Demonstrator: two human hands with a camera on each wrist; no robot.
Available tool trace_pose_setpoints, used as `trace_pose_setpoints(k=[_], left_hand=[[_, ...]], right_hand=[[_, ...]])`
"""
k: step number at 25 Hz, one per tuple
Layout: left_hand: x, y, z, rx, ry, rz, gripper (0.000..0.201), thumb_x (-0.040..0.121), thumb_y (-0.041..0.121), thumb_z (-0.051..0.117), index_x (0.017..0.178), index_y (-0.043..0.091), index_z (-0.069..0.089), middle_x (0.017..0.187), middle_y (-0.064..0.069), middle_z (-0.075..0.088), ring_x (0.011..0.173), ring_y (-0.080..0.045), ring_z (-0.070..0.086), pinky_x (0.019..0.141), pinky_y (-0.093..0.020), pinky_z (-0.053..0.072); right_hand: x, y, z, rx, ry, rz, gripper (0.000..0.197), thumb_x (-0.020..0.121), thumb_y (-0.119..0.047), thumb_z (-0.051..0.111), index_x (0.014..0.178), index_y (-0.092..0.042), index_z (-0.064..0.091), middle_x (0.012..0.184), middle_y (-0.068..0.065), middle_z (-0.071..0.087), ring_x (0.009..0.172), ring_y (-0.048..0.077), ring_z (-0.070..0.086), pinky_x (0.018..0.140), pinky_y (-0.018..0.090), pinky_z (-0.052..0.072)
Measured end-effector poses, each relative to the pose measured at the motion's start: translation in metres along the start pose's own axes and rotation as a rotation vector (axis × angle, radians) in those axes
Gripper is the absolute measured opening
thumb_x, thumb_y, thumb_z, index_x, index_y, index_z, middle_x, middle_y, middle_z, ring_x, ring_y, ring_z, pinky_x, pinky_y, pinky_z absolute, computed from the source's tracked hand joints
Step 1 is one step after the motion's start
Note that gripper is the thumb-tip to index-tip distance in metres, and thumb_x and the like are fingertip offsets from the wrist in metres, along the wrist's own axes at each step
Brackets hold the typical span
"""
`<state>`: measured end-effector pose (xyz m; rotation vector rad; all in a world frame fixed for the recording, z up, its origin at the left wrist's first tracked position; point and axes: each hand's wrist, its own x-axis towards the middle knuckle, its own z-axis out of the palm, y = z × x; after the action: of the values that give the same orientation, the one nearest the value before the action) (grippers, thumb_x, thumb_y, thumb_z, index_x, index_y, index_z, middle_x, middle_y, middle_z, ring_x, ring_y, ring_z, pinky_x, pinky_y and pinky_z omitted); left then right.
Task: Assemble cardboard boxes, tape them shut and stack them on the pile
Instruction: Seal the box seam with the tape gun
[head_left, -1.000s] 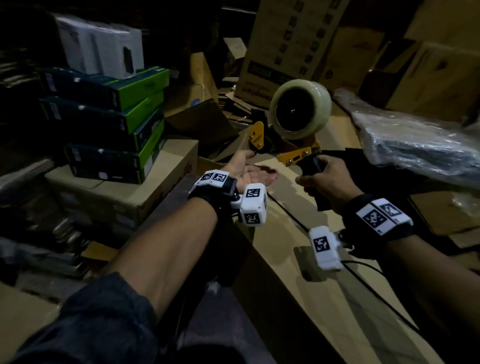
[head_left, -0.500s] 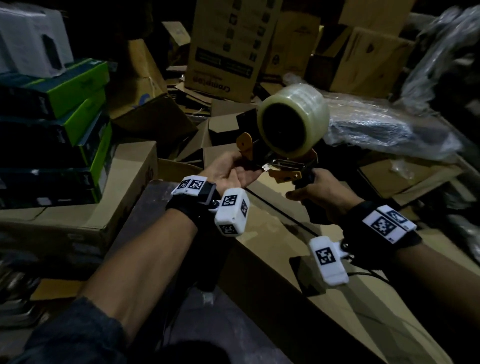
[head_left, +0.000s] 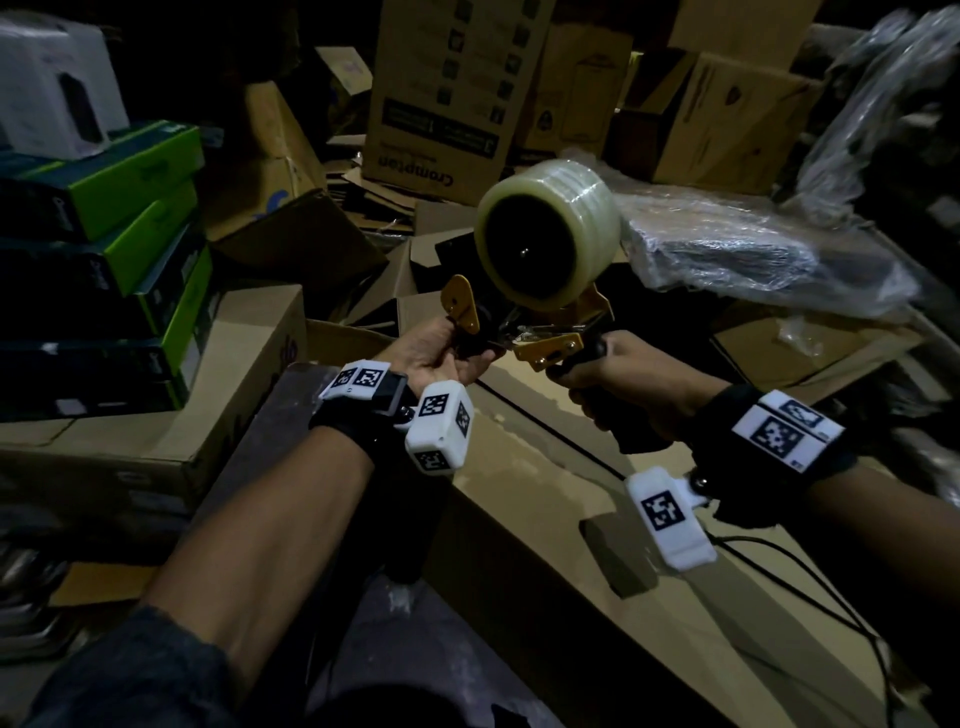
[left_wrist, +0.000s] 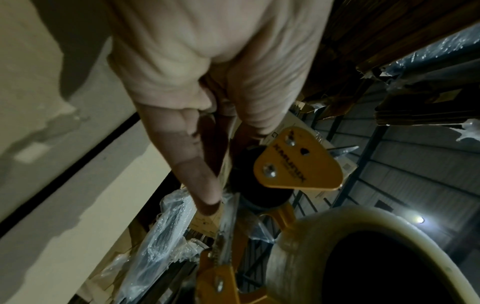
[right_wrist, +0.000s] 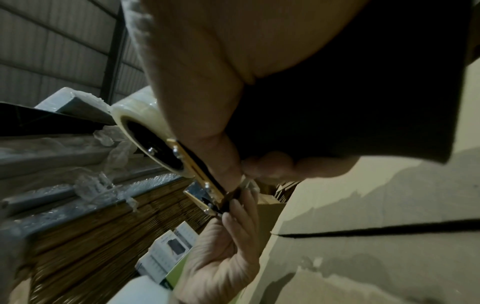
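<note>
At the far left, your stack of green-edged boxes (head_left: 140, 249) sat on a closed brown carton (head_left: 156, 421), with a white box (head_left: 52, 88) on top; the left ends of all of them were cut off by the frame and their print was too dim to read. Your left hand (head_left: 441, 358) was palm-up at the front of the tape dispenser (head_left: 519, 322), fingers (left_wrist: 197, 170) curled up to the black roller below the orange side plate (left_wrist: 296, 166). From the left wrist view the thumb and forefinger seemed closed on something thin there, but you could not tell whether it was the tape end: the clear film did not show in the dark. The roll of clear tape (head_left: 550, 239) stood above both hands, its far face hidden. Your right hand (head_left: 623, 384) was wrapped tight round the dispenser's black handle, which was almost wholly covered by the fingers; in the right wrist view the palm and a dark shadow blocked most of the frame. Beneath both hands lay the large cardboard box (head_left: 545, 519), its top flaps closed with a dark seam (head_left: 545, 426) running between them; its near and right edges ran out of view. At the right a plastic-wrapped bundle (head_left: 753, 254) lay behind, contents unclear.
</note>
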<state>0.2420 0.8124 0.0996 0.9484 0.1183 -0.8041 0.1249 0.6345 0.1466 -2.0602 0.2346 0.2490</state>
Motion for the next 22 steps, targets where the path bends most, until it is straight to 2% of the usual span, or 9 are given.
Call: trace_pose_setpoints(k=[3,5,8,10,12,14,16,19,22], left_hand=[[0.004,-0.002,-0.005,-0.017,0.059,0.064,0.018,0.098,0.015,0.052,0.094,-0.001,0.061,0.074,-0.014,0.07,0.053,-0.017,0.068,0.043,-0.021,0.054],[0.006,0.001,-0.009,0.103,0.11,0.12,0.015,0.097,0.013,0.053,0.101,0.0,0.06,0.084,-0.016,0.07,0.06,-0.019,0.07,0.047,-0.022,0.056],[0.008,0.007,-0.013,0.254,0.121,0.143,0.018,0.098,0.015,0.051,0.106,0.001,0.06,0.091,-0.019,0.068,0.064,-0.021,0.072,0.045,-0.021,0.055],[0.01,0.012,-0.015,0.336,0.143,0.148,0.02,0.099,0.014,0.049,0.106,-0.001,0.06,0.086,-0.019,0.067,0.059,-0.019,0.07,0.04,-0.018,0.052],[0.014,0.021,-0.023,0.424,0.193,0.161,0.02,0.101,0.012,0.045,0.092,0.0,0.058,0.069,-0.012,0.063,0.044,-0.01,0.061,0.035,-0.013,0.044],[0.016,0.036,-0.034,0.43,0.17,0.116,0.028,0.103,0.016,0.04,0.078,0.007,0.048,0.052,-0.001,0.05,0.036,-0.003,0.046,0.034,-0.009,0.037],[0.014,0.046,-0.037,0.424,0.118,0.054,0.034,0.105,0.019,0.034,0.072,0.013,0.039,0.049,0.003,0.04,0.036,-0.004,0.038,0.034,-0.009,0.033],[0.015,0.05,-0.026,0.481,0.106,0.05,0.034,0.105,0.013,0.029,0.072,0.015,0.036,0.053,0.001,0.034,0.037,-0.007,0.036,0.035,-0.011,0.029],[0.014,0.059,-0.03,0.655,0.305,0.158,0.032,0.104,0.008,0.034,0.073,0.011,0.04,0.052,-0.002,0.043,0.037,-0.009,0.043,0.032,-0.014,0.032]], right_hand=[[0.002,-0.002,0.005,-0.002,0.016,0.03,0.008,0.096,-0.012,0.062,0.088,-0.012,0.062,0.067,0.004,0.052,0.056,0.013,0.047,0.051,0.025,0.04],[0.002,-0.004,0.007,0.009,0.009,0.051,0.011,0.096,-0.014,0.063,0.085,-0.012,0.061,0.066,0.004,0.05,0.055,0.014,0.045,0.051,0.026,0.038],[0.0,-0.004,0.009,0.029,0.017,0.067,0.013,0.096,-0.016,0.065,0.084,-0.013,0.061,0.066,0.003,0.051,0.055,0.014,0.045,0.051,0.027,0.038],[-0.003,-0.004,0.01,0.04,0.028,0.071,0.011,0.096,-0.017,0.065,0.085,-0.013,0.061,0.066,0.003,0.051,0.055,0.013,0.045,0.051,0.026,0.038],[-0.008,-0.001,0.005,0.059,0.017,0.072,0.011,0.095,-0.017,0.065,0.086,-0.013,0.061,0.066,0.003,0.051,0.055,0.014,0.046,0.052,0.027,0.039],[-0.014,0.002,-0.004,0.056,0.001,0.073,0.013,0.094,-0.017,0.066,0.084,-0.013,0.061,0.065,0.002,0.051,0.056,0.015,0.047,0.052,0.028,0.04],[-0.021,0.006,-0.013,0.049,-0.011,0.08,0.014,0.094,-0.016,0.067,0.082,-0.014,0.061,0.064,0.002,0.052,0.055,0.015,0.047,0.052,0.028,0.041],[-0.028,0.009,-0.019,0.052,-0.024,0.092,0.015,0.094,-0.015,0.066,0.081,-0.014,0.059,0.064,0.003,0.051,0.055,0.015,0.048,0.052,0.028,0.041],[-0.038,0.016,-0.03,0.078,-0.034,0.111,0.014,0.093,-0.014,0.067,0.083,-0.012,0.057,0.064,0.005,0.05,0.054,0.017,0.047,0.052,0.029,0.04]])
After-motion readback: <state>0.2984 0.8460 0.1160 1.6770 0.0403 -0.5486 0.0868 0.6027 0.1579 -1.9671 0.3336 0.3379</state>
